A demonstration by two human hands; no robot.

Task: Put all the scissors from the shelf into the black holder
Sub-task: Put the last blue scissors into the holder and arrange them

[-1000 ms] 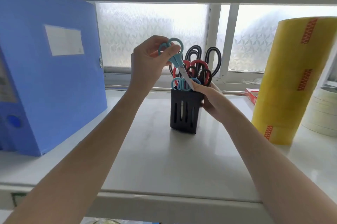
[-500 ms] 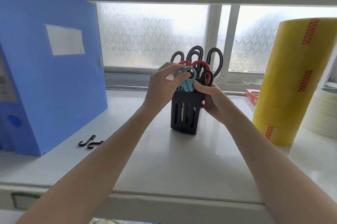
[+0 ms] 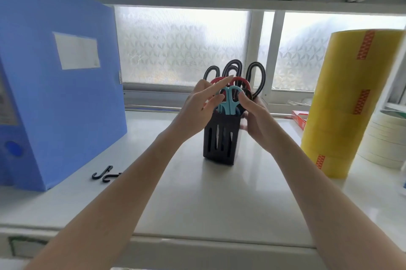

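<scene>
The black slotted holder (image 3: 220, 140) stands upright on the white shelf (image 3: 197, 199), mid-frame. Several scissors stick up from it: teal-handled scissors (image 3: 230, 100) in front, red-handled scissors (image 3: 241, 82) behind them, black-handled scissors (image 3: 256, 74) at the back. My left hand (image 3: 197, 111) hovers at the holder's left top, fingers spread, holding nothing. My right hand (image 3: 256, 120) wraps the holder's right side, thumb resting against the teal handles. The blades are hidden inside the holder.
A tall blue file box (image 3: 57, 94) stands at the left. Two small black hooks (image 3: 104, 174) lie beside it. A big yellow tape stack (image 3: 349, 102) and white tape rolls (image 3: 384, 138) fill the right. A red box (image 3: 299, 118) lies by the frosted window.
The teal scissors went down from above the holder into it. My left hand let go of them and spread its fingers. My right hand stayed on the holder.
</scene>
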